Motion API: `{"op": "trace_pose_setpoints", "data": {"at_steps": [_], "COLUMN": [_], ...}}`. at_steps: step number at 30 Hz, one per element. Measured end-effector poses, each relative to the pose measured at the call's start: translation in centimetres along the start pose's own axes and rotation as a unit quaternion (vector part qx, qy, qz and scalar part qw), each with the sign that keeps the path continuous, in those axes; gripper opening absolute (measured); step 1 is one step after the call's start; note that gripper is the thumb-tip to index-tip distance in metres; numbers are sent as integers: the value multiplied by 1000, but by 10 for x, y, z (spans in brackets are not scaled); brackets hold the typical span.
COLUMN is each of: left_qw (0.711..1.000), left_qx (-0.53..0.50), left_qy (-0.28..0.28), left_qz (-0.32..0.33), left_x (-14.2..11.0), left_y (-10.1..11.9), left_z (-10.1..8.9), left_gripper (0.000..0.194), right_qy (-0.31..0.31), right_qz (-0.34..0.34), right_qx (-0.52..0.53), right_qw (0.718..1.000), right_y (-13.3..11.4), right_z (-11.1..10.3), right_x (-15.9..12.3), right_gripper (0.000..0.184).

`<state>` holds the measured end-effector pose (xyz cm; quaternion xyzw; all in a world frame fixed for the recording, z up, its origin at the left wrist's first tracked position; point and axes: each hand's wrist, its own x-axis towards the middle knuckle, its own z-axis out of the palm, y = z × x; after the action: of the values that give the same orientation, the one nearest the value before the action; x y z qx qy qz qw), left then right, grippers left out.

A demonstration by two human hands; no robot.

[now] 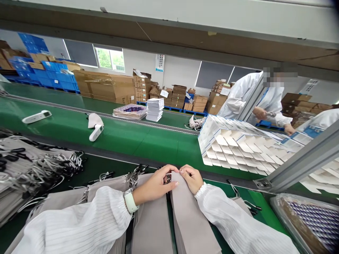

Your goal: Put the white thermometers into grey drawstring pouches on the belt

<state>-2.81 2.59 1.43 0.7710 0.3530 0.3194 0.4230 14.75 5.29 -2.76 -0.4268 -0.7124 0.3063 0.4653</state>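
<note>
A tall stack of grey-beige drawstring pouches (189,211) lies in front of me. At its far end my left hand (159,181), with a pale green watch band on the wrist, has thumb and forefinger closed about the top pouch's corner. My right hand (192,178) pinches the same end from the other side, fingertips nearly touching the left ones. Just left of this stack is another pouch stack (152,222), its cords bunched at the far end. A large heap of pouches with white cords and black cord ends (39,165) sits at the far left.
On the green conveyor (159,141) rest a white handheld device (37,116) and another device (96,132) beside a pouch. Open white boxes (238,144) are piled right, near a slanted metal post (304,165). A wrapped tray (307,218) stands front right. Co-workers (238,93) are across the line.
</note>
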Motion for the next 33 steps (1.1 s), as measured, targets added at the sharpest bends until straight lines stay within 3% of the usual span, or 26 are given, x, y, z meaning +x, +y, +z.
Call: {"op": "trace_pose_setpoints", "data": {"at_steps": [7, 14, 22, 33], "left_qw": [999, 999, 998, 994], "left_qx": [-51, -43, 60, 98], "left_qy": [4, 8, 19, -2], "left_qz": [-17, -24, 17, 40], "left_x": [2, 6, 2, -1], "left_y": [0, -6, 0, -1], "left_z": [1, 1, 3, 4], "left_gripper": [14, 14, 10, 7], "right_qy": [-19, -23, -28, -44], "right_qz": [-62, -17, -12, -3], "right_qx": [-50, -61, -52, -67], "right_qw": [997, 998, 998, 997], "right_y": [-3, -3, -4, -2], "right_z": [3, 5, 4, 4], "right_x": [-5, -5, -5, -5], "right_gripper": [28, 42, 43, 40]}}
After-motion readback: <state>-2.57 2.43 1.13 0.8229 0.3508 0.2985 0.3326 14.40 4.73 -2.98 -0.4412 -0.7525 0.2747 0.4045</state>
